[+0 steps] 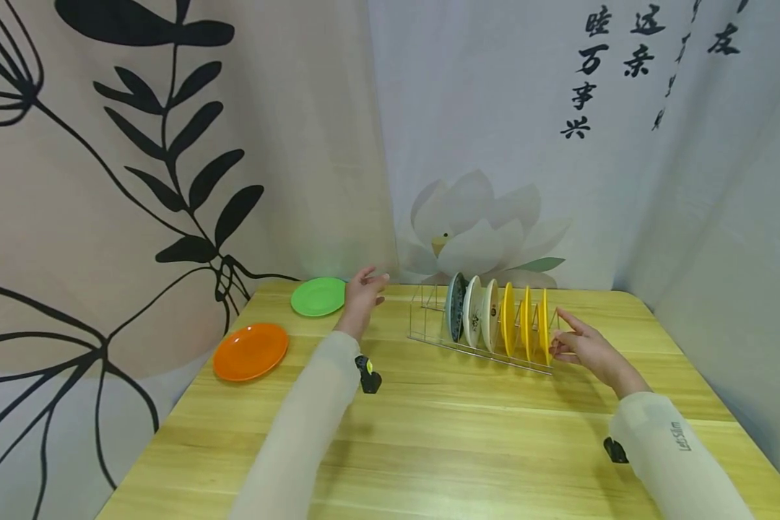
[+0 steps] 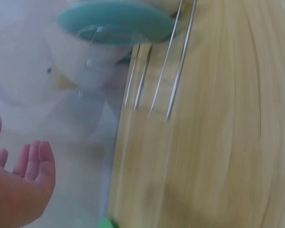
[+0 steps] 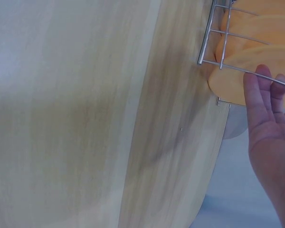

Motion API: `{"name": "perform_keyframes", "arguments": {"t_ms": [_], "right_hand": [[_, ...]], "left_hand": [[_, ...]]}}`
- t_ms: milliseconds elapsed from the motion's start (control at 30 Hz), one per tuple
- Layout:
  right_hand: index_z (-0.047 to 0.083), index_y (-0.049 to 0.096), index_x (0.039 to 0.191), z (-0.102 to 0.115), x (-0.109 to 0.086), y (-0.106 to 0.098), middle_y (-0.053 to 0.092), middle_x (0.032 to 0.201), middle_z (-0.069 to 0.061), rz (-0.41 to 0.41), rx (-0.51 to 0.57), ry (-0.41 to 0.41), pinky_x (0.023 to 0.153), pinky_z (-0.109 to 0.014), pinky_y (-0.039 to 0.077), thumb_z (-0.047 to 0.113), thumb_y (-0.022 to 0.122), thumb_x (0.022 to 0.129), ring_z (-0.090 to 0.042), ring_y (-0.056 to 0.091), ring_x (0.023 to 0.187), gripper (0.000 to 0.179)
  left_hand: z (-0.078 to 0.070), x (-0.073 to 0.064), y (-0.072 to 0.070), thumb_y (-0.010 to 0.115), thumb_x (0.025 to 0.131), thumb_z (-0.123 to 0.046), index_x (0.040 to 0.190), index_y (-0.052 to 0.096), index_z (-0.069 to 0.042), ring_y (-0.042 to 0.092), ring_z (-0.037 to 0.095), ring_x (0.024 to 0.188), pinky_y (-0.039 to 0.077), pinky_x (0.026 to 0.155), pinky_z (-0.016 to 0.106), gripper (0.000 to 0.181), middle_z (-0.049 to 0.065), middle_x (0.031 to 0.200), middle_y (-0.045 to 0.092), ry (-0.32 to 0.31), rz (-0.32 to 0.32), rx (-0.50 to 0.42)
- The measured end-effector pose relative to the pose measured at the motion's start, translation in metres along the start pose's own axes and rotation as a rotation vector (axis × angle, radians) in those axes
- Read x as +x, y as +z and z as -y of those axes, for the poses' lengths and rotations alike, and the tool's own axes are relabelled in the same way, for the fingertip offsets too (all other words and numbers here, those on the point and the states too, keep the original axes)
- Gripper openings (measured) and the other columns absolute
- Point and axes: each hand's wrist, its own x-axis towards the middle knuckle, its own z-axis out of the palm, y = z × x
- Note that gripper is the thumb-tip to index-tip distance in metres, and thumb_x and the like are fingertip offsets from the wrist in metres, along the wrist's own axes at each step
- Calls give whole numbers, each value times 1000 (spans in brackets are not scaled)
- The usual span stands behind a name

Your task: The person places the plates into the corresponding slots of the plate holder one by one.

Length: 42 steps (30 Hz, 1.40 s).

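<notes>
A wire dish rack (image 1: pixel 429 338) stands at the back of the table, holding several plates on edge. From left to right are a dark blue-patterned plate (image 1: pixel 455 307), white plates with small prints (image 1: pixel 472 310) and yellow plates (image 1: pixel 544 325). My right hand (image 1: pixel 588 350) is at the rack's right end, fingertips at the end wire beside the outermost yellow plate; whether they touch it I cannot tell. My left hand (image 1: pixel 362 300), palm turned up and fingers loosely bent, hovers left of the rack with nothing in it. In the left wrist view the blue-green plate (image 2: pixel 118 21) appears above the hand.
A green plate (image 1: pixel 317 297) lies flat at the back left, just beside my left hand. An orange plate (image 1: pixel 250 352) lies nearer, by the left table edge. Behind the wooden table (image 1: pixel 468 440) hangs a printed curtain (image 1: pixel 312 144).
</notes>
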Motion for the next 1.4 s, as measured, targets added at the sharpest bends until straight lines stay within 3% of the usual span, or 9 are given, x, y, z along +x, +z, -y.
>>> {"name": "perform_keyframes", "arguments": {"t_ms": [200,433,733,833,933,1067,1167,1267,1400], "right_hand": [[13,-6,159,-1,3,0,52,114,-26,10,10,1,97,-43,51,19,39,108,-31,58,104,68],[13,-6,159,-1,4,2,53,114,-27,12,10,0,96,-40,52,17,39,108,-31,58,103,68],[14,-6,159,2,3,4,53,113,-25,6,2,7,95,-39,53,19,39,108,-33,57,104,68],[15,-6,159,1,3,4,54,113,-25,9,4,5,96,-41,52,19,39,108,-34,57,105,68],[14,-6,159,1,3,4,54,113,-25,12,0,3,97,-41,52,19,39,108,-34,57,105,68],[13,-6,159,1,3,3,54,114,-25,8,-1,6,96,-41,52,20,40,108,-32,58,104,69],[13,-6,159,0,3,2,53,115,-26,7,1,6,96,-41,52,21,40,109,-32,58,104,69],[13,-7,159,0,2,1,52,115,-26,9,0,2,97,-43,51,20,39,109,-32,57,105,68],[13,-7,159,-1,1,1,51,116,-25,9,-3,-1,99,-46,50,20,38,109,-32,57,106,67]], "left_hand": [[3,5,-48,66,96,-18,148,45,-10,54,28,108,48,95,45,56,11,115,56,-13,-137,-57],[5,1,-120,63,98,-17,150,41,-7,51,20,100,46,100,44,57,7,112,53,-26,-315,-58],[15,-25,-215,63,98,-26,155,34,-16,53,12,93,50,89,31,65,-4,109,50,-97,-509,10],[22,-36,-242,63,98,-26,155,35,-17,55,15,90,50,83,28,64,-2,119,50,-124,-588,35],[29,-48,-264,60,98,-27,155,34,-17,54,15,101,48,89,26,64,4,139,48,-163,-660,43],[37,-61,-282,55,100,-29,156,32,-17,50,13,107,45,94,25,62,6,153,39,-227,-731,88],[44,-67,-287,55,100,-29,156,32,-17,51,12,92,46,82,23,62,6,150,40,-266,-755,118],[47,-69,-285,57,99,-29,157,31,-15,53,12,82,46,75,22,64,9,151,41,-286,-741,141],[49,-69,-278,58,98,-28,156,30,-9,57,8,78,50,75,19,67,13,155,37,-293,-699,165]]}}
